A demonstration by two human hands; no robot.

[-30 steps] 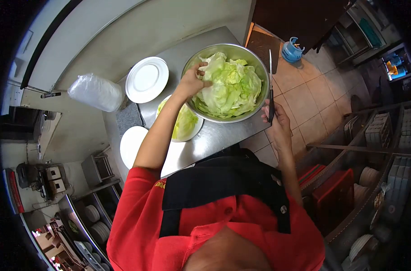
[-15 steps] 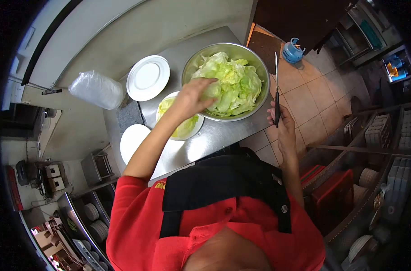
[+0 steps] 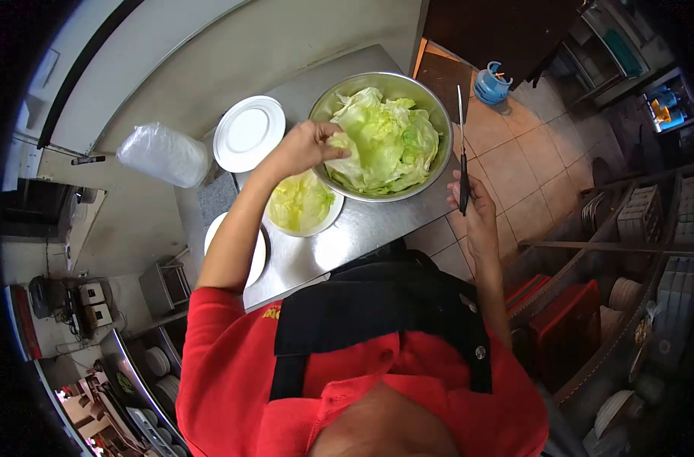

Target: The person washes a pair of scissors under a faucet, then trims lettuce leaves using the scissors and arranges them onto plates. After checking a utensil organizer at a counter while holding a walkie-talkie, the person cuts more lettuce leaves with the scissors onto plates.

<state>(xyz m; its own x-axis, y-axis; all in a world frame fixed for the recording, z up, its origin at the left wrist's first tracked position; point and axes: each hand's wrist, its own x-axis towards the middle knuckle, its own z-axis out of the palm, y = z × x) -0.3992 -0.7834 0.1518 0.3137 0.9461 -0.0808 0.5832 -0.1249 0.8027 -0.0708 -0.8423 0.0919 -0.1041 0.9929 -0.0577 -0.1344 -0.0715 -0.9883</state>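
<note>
My left hand (image 3: 305, 145) is closed on a pale green lettuce leaf (image 3: 345, 157) at the left side of a steel bowl (image 3: 444, 110). Torn lettuce (image 3: 393, 145) fills much of that bowl. Below my left wrist, more lettuce (image 3: 297, 202) lies on a white plate (image 3: 333, 216). Out past the table's right edge, my right hand (image 3: 476, 199) grips the black handle of a knife (image 3: 463, 179). Its thin blade points away from me and appears almost edge-on.
On the steel table (image 3: 309, 263) are a white plate (image 3: 249, 133) at the back left and another white plate (image 3: 255, 259), partly behind my left forearm. A clear plastic bag (image 3: 164, 154) stands by the wall. A blue gas cylinder (image 3: 492, 85) sits on the tiled floor; shelves (image 3: 606, 251) line the right.
My left hand has moved back towards the bowl's left rim, and its fingers have closed on a lettuce leaf. The plated lettuce shows more fully. My right hand has hardly moved.
</note>
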